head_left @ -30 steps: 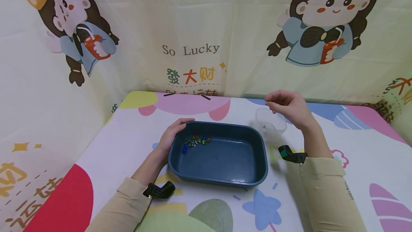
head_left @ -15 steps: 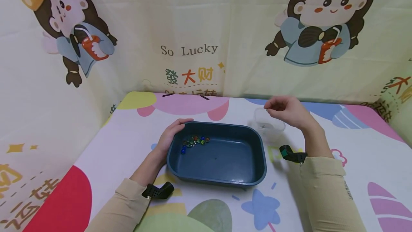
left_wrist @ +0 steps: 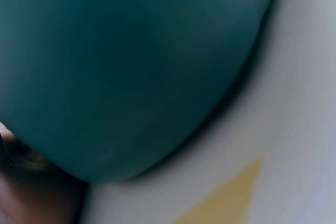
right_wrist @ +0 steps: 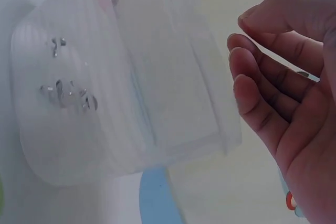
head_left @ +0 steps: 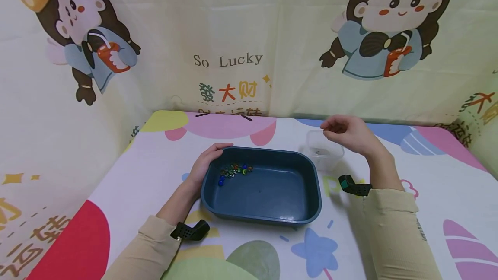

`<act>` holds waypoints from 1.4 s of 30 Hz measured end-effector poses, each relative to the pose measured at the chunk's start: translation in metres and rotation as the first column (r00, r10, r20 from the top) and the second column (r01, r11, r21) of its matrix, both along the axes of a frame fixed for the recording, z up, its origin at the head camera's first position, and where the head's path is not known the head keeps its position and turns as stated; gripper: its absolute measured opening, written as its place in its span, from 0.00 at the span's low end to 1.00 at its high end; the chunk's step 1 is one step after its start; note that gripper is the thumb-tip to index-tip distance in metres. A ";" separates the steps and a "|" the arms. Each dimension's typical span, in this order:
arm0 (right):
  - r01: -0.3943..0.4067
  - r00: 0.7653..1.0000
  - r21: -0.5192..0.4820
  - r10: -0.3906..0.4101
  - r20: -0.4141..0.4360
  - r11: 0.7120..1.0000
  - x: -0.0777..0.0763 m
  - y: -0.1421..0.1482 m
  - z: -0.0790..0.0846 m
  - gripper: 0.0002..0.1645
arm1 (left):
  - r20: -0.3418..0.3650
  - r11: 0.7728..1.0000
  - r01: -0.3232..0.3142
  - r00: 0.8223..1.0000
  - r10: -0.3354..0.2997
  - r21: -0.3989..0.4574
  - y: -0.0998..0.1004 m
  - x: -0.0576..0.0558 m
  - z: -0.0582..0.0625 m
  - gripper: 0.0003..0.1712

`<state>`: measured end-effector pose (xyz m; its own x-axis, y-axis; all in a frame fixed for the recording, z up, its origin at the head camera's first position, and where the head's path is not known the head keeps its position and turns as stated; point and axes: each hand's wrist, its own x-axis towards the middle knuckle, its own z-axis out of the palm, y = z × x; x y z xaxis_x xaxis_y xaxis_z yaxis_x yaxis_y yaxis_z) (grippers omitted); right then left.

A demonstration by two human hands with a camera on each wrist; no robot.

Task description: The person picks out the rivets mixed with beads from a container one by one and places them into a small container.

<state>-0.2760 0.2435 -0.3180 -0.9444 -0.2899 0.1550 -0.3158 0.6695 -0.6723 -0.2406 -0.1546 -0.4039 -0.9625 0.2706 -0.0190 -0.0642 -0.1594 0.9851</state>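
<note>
A dark blue basin [head_left: 268, 200] stands on the table, with several small glass marbles [head_left: 233, 170] gathered at its left end. Around the basin's far left corner my left hand [head_left: 204, 165] holds the rim and outer wall; in the left wrist view the basin's wall [left_wrist: 131, 77] fills most of the picture. Above a clear plastic box [head_left: 324, 159], my right hand [head_left: 348, 135] hovers with loosely curled fingers. Nothing shows between the thumb and fingertips [right_wrist: 245, 90] in the right wrist view. Several small shiny bits, possibly clear marbles, lie at the bottom of the box [right_wrist: 184, 77].
The box stands just beyond the basin's right end. A patterned cloth [head_left: 311, 245] covers the table. Behind it hangs a printed curtain [head_left: 295, 55]. Two short black strips [head_left: 246, 117] lie at the table's far edge.
My right hand has come down slightly over the clear box. A small thing earlier pinched at its fingertips no longer shows there. The left hand and basin stay put.
</note>
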 end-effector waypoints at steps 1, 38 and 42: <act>0.000 1.000 -0.007 0.000 -0.002 1.000 0.000 -0.001 0.001 0.15 | -0.002 1.000 0.002 1.000 -0.002 0.003 0.000 0.000 0.000 0.25; -0.424 0.898 -0.332 0.344 -0.273 0.843 0.018 -0.095 0.033 0.12 | -0.017 1.000 0.010 1.000 -0.010 0.018 0.000 -0.003 -0.004 0.26; -0.463 0.881 -0.333 0.385 -0.274 0.821 0.018 -0.102 0.031 0.12 | -0.012 1.000 0.006 1.000 -0.006 0.011 0.000 -0.003 -0.003 0.26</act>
<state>-0.2579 0.1417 -0.2869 -0.6828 -0.5368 0.4956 -0.6534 0.1452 -0.7430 -0.2440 -0.1546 -0.4073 -0.9610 0.2766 -0.0048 -0.0539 -0.1700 0.9840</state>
